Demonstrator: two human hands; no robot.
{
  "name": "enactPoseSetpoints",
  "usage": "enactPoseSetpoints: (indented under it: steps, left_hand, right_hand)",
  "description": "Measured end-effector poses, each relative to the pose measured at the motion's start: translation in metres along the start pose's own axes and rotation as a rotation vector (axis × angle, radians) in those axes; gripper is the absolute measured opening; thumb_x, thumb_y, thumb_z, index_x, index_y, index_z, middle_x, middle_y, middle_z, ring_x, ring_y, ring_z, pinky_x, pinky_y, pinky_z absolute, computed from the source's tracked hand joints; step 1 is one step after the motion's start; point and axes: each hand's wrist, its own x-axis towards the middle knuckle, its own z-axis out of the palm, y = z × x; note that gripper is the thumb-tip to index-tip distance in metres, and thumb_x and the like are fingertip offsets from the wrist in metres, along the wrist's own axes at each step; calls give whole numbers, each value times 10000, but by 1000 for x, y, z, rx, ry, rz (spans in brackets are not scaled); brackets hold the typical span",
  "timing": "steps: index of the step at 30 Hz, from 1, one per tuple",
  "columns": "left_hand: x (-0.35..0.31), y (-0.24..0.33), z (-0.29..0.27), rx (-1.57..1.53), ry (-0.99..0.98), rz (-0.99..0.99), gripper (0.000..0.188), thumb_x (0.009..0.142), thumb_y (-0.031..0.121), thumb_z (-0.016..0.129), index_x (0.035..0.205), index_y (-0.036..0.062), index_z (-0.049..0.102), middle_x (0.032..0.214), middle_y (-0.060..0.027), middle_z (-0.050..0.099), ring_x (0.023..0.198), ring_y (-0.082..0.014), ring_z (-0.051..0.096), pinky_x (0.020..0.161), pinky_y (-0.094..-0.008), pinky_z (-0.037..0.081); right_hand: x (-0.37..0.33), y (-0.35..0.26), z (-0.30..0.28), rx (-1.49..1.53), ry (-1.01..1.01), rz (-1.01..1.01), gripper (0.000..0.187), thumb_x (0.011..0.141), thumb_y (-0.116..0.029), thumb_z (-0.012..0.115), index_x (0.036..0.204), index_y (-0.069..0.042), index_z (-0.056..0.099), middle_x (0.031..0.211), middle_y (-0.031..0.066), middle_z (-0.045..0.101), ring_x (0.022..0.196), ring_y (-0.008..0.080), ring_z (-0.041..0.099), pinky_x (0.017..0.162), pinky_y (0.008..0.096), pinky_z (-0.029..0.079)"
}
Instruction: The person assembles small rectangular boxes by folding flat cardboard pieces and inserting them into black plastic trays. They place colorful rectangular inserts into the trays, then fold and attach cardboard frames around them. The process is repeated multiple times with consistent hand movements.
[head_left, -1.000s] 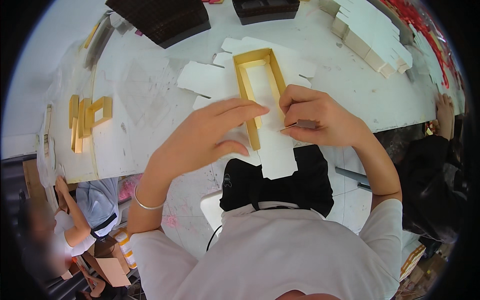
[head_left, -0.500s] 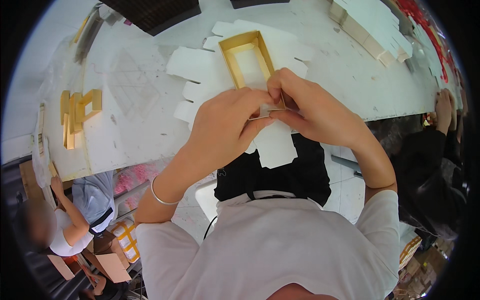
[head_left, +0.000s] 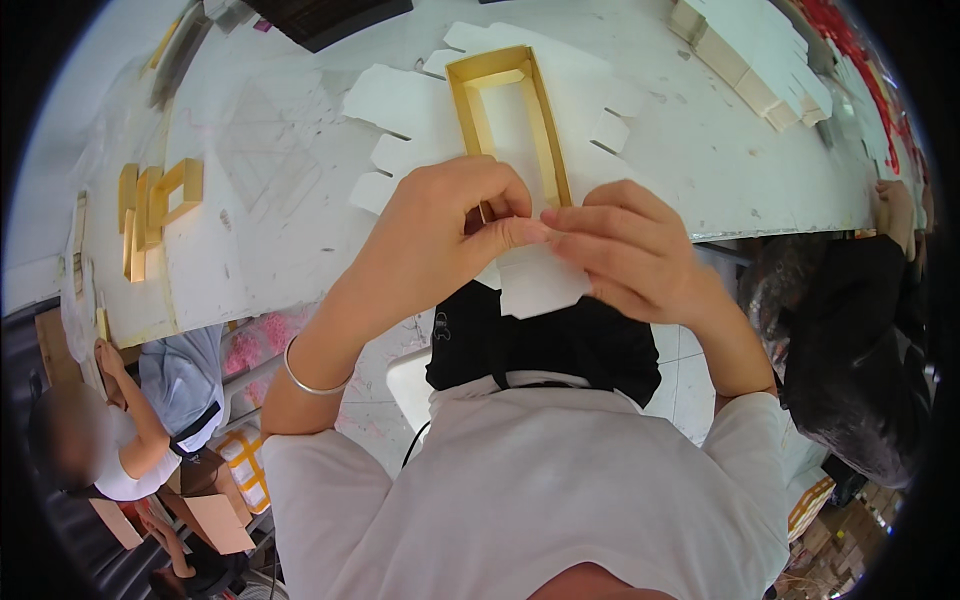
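A shallow rectangular gold cardboard box (head_left: pixel 548 150) lies at the table's near edge, its long sides pointing away from me. White shows through the middle of it; whether that is a base or an opening I cannot tell. My left hand (head_left: pixel 425 235) is closed, thumb and index finger pinching the box's near end. My right hand (head_left: pixel 640 255) is closed at the near right corner, fingers bent together over it, thumb hidden. Below my fingers a white card flap (head_left: pixel 540 285) hangs over the table edge. Flat white card blanks (head_left: pixel 385 105) with slots lie under the box.
Several small gold boxes (head_left: pixel 150 210) stand at the left of the table (head_left: pixel 290 260). A stack of white card blanks (head_left: pixel 750 60) lies at the far right. A dark container (head_left: pixel 335 18) is at the back. One person (head_left: pixel 140 430) sits at left, another (head_left: pixel 850 340) at right.
My right hand has shifted right and its fingers now lie over the near corner instead of pinching upright. My left hand stays at the near end. The view has tilted slightly.
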Motion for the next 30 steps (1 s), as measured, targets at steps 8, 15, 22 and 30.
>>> enactPoseSetpoints:
  steps: [8, 15, 22, 30]
  left_hand:
    - [-2, -8, -9, -248, -123, 14, 262, 912, 156, 577, 1111, 28, 467, 930, -47, 559, 720, -71, 483, 578, -205, 404]
    - [-3, -8, 6, -157, 53, 45, 314, 921, 48, 503, 1196, 52, 352, 1148, -78, 464, 758, -76, 490, 587, -205, 429]
    - [-5, -9, 10, -72, 173, 114, 208, 877, 27, 547, 1070, 47, 472, 1098, -112, 492, 710, -188, 553, 596, -270, 459]
    - [-12, -4, 26, 550, 329, 275, 68, 794, 31, 624, 821, 13, 565, 809, -65, 555, 605, -233, 554, 509, -293, 445]
  right_hand:
    - [25, -11, 2, 93, 123, 467, 140, 787, -12, 655, 904, -15, 578, 713, 95, 551, 639, 253, 526, 583, 322, 461]
    - [28, -8, 12, 192, 261, 489, 208, 777, -16, 672, 967, 4, 588, 1066, 139, 538, 673, 221, 547, 585, 286, 463]
    - [18, -3, 8, -367, 27, 92, 273, 688, -44, 658, 952, -6, 599, 955, 84, 540, 725, 187, 533, 588, 292, 441]
    - [32, -11, -1, -396, -305, 192, 138, 688, -71, 617, 808, -22, 569, 802, 59, 519, 681, 214, 562, 552, 334, 432]
